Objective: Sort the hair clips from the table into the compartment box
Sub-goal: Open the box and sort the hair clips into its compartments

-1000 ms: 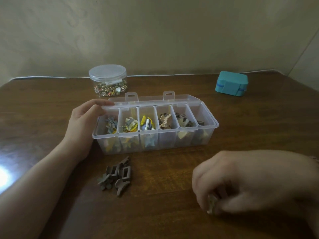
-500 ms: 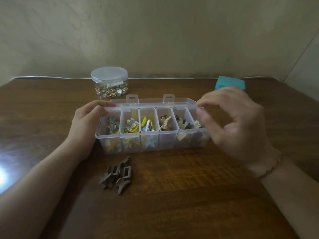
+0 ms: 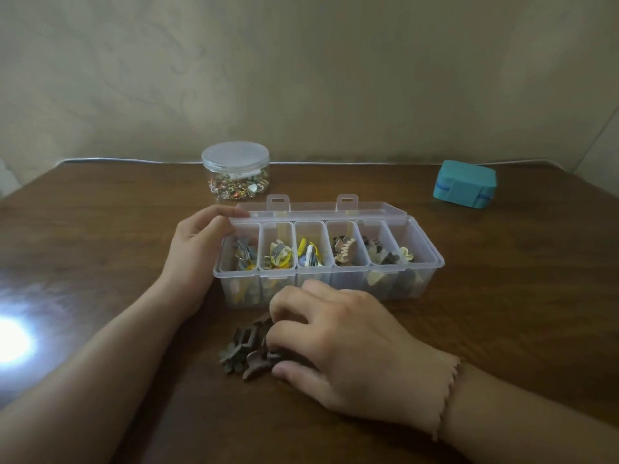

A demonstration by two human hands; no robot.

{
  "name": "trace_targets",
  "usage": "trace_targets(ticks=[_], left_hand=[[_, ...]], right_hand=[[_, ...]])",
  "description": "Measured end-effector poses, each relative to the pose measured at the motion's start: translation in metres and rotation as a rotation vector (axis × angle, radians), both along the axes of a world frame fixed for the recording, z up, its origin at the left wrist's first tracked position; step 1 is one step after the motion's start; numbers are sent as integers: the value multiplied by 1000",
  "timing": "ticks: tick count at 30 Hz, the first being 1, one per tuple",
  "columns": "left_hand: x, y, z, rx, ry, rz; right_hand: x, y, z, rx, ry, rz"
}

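A clear plastic compartment box [image 3: 432, 259] stands open in the middle of the table, its several compartments holding hair clips of different colours. My left hand [image 3: 194, 256] grips the box's left end, fingers curled over the rim. A small pile of brown hair clips [image 3: 243, 349] lies on the table in front of the box. My right hand [image 3: 338, 339] is down on the right part of that pile, fingers curled around brown clips, hiding some of them.
A round clear jar [image 3: 235, 169] with a lid and small colourful items stands behind the box on the left. A teal case [image 3: 465, 184] sits at the back right. A bright glare spot lies on the wooden table [image 3: 100, 262] at the left.
My right hand dropped a clip at the box's rightmost compartment, then came down and left onto the brown clip pile. My left hand stayed on the box.
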State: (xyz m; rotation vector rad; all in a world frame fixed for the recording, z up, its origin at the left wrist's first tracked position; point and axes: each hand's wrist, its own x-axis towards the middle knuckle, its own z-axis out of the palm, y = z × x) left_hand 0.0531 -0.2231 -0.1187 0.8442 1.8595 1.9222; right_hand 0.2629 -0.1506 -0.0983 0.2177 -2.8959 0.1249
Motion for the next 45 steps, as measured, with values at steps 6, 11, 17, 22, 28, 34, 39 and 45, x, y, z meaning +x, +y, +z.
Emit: trace_targets(ticks=[6, 11, 17, 22, 28, 34, 39, 45], left_hand=[[-2, 1, -3, 10, 8, 27], [-3, 0, -2, -18, 29, 14], [-2, 1, -2, -14, 25, 10], [-3, 1, -2, -10, 5, 9], [-4, 2, -3, -6, 16, 23], [-4, 1, -3, -15, 22, 13], [-2, 1, -3, 3, 14, 8], [-3, 2, -3, 9, -2, 8]], right_hand=[[11, 3, 7, -30, 42, 12], [24, 40, 38, -336, 412, -105], [31, 103, 40, -357, 621, -542], [32, 97, 42, -297, 645, -562], [12, 5, 18, -111, 363, 4], [-1, -17, -14, -66, 36, 116], [2, -4, -16, -183, -13, 152], [15, 37, 19, -359, 294, -49]])
